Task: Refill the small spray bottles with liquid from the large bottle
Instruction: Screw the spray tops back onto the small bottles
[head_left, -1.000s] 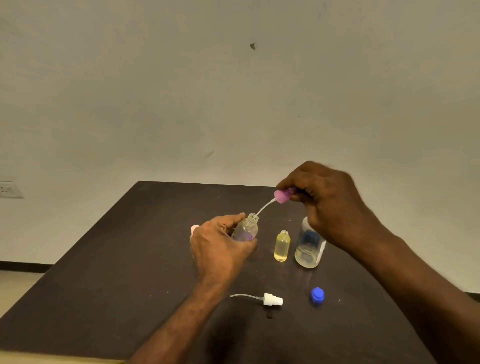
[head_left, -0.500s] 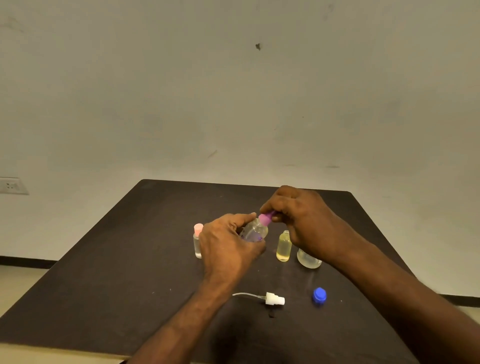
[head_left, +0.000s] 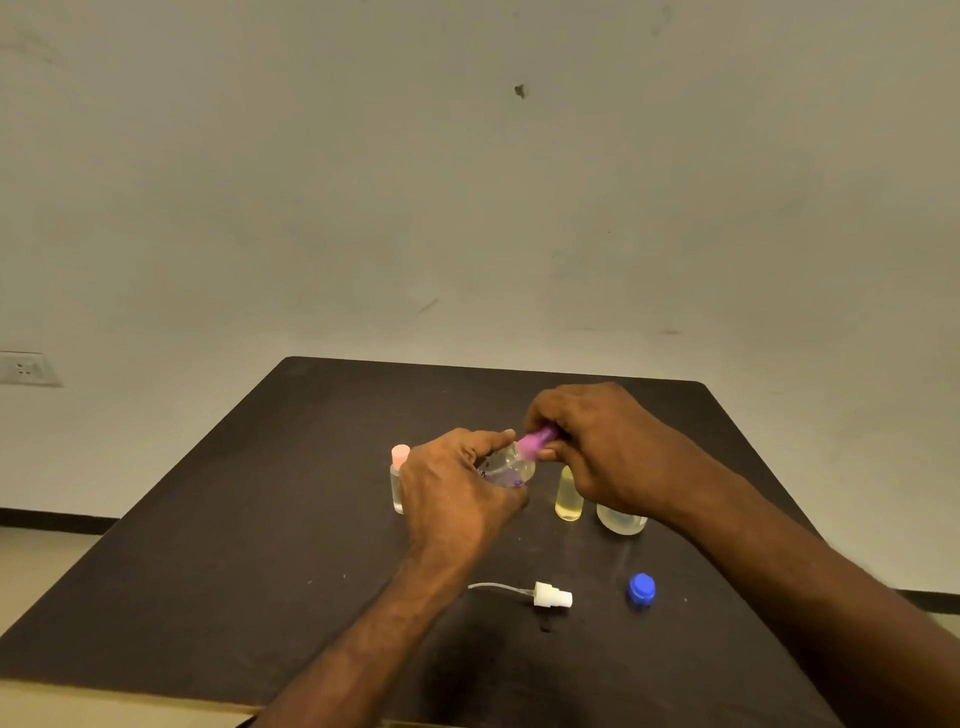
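My left hand (head_left: 457, 493) grips a small clear spray bottle (head_left: 509, 466), tilted to the right above the table. My right hand (head_left: 597, 447) pinches its purple spray cap (head_left: 537, 442), which sits on the bottle's neck. A small open bottle of yellow liquid (head_left: 569, 496) stands just right of them. The large clear bottle (head_left: 621, 519) stands behind my right wrist, mostly hidden, with its mouth out of sight. A small clear bottle with a pink cap (head_left: 399, 478) stands left of my left hand.
A loose white spray head with its tube (head_left: 545, 595) lies on the dark table (head_left: 218, 545) near the front. A blue cap (head_left: 641, 590) lies to its right. A wall rises behind the table, with a socket (head_left: 26, 368) at the left.
My right hand lowered the purple cap and slid its tube into the clear bottle. The cap now sits on the neck. My left hand kept hold of the bottle.
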